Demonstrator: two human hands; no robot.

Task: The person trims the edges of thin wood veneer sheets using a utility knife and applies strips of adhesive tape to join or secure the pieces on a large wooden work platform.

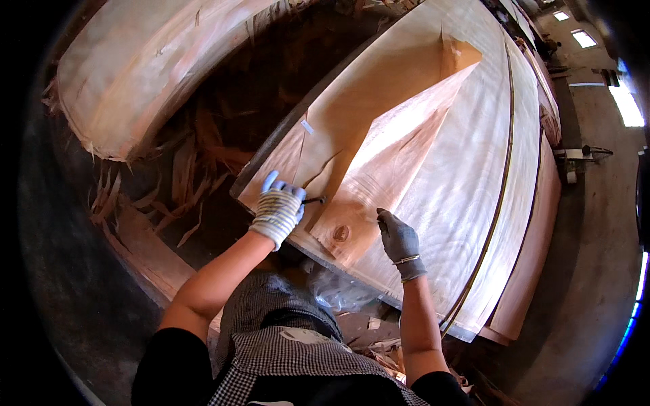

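My left hand (277, 206) wears a striped knit glove with a blue-grey coated palm. Its fingers are curled round a small dark tool (314, 199), whose thin end points right over the wood veneer; most of it is hidden. A torn, folded piece of veneer (399, 152) lies on the stack of pale veneer sheets (467, 169), and a knot shows at its near end. Just right of that piece is my right hand (399, 240), in a grey glove with a band at the wrist. Its fingers are closed, and whatever they pinch cannot be made out.
Another veneer stack (135, 74) stands at the far left. Torn veneer strips (186, 169) litter the dark gap between the stacks. A long dark split (504, 162) runs down the stack's right side. Clear plastic film (338, 287) hangs below the near edge. Concrete floor (596, 237) extends at right.
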